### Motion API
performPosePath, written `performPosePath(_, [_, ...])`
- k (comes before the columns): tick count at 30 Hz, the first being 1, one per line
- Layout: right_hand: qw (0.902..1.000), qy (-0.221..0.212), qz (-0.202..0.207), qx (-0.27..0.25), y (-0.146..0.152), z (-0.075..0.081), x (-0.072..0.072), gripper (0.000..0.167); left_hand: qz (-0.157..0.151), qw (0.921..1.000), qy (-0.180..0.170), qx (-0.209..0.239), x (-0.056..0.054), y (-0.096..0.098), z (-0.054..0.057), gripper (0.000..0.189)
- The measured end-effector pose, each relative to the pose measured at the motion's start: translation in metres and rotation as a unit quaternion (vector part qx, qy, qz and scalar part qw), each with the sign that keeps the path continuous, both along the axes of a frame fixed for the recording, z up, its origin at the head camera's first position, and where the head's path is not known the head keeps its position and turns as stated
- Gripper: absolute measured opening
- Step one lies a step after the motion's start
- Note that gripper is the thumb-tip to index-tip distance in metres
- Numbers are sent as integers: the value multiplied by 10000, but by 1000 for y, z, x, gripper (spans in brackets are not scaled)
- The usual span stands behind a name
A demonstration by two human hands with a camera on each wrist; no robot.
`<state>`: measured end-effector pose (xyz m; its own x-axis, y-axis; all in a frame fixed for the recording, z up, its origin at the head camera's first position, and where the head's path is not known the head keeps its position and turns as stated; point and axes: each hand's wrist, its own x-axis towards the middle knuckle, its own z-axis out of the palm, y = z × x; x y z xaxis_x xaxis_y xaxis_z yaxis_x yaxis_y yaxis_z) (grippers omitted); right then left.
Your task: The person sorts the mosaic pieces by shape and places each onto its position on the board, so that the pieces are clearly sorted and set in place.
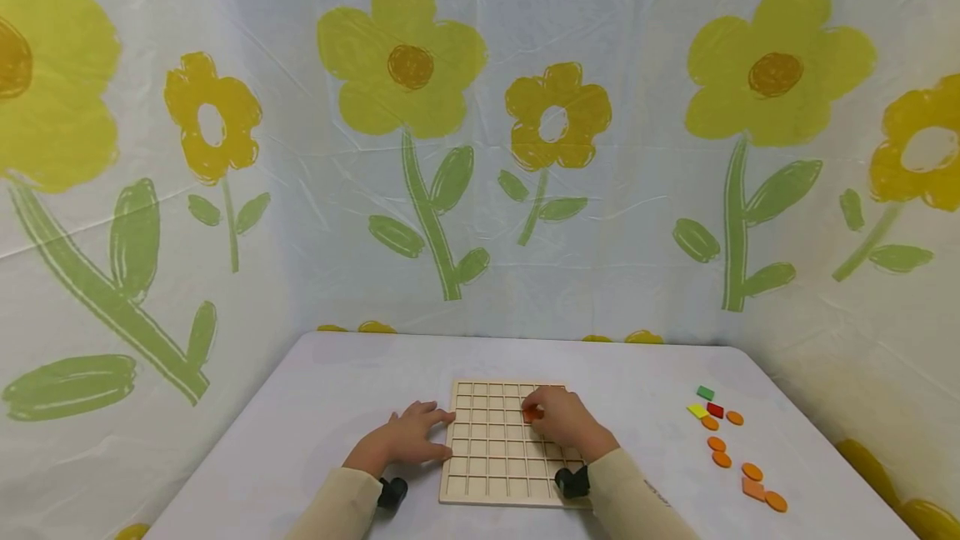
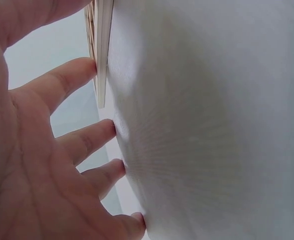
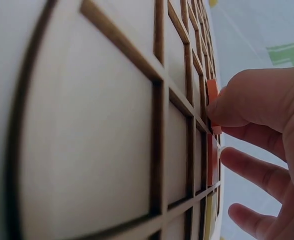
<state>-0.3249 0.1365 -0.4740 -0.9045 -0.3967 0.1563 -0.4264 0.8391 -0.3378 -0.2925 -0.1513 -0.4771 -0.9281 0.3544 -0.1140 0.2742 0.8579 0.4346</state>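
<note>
A wooden grid board (image 1: 476, 467) lies on the table, divided by thin raised strips into square compartments. My left hand (image 1: 408, 437) is at its left edge with fingers spread; in the left wrist view one fingertip touches the board's side and others rest on the table. Over the upper right part of the board, my right hand (image 1: 564, 419) pinches an orange square tile (image 3: 213, 97) between thumb and finger, at the grid surface. Whether the tile is fully seated I cannot tell. Beside it in the right wrist view are a red tile (image 3: 213, 162) and a yellowish tile (image 3: 209, 215).
Loose pieces lie at the table's right: a green tile (image 1: 706, 392), a yellow tile (image 1: 697, 412), a red tile (image 1: 716, 411), an orange square tile (image 1: 753, 487) and several orange discs (image 1: 776, 501). A flower-printed curtain (image 1: 630, 257) hangs behind the table (image 1: 337, 390).
</note>
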Motion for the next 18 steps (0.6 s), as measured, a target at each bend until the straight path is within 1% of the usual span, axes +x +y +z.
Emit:
performPosePath(9, [9999, 82, -24, 97, -1, -2, -1, 26, 5, 10000, -3, 10, -1, 0, -1, 61])
performPosePath(18, [9998, 161, 62, 38, 0, 1, 1, 19, 24, 10000, -43, 17, -2, 0, -3, 62])
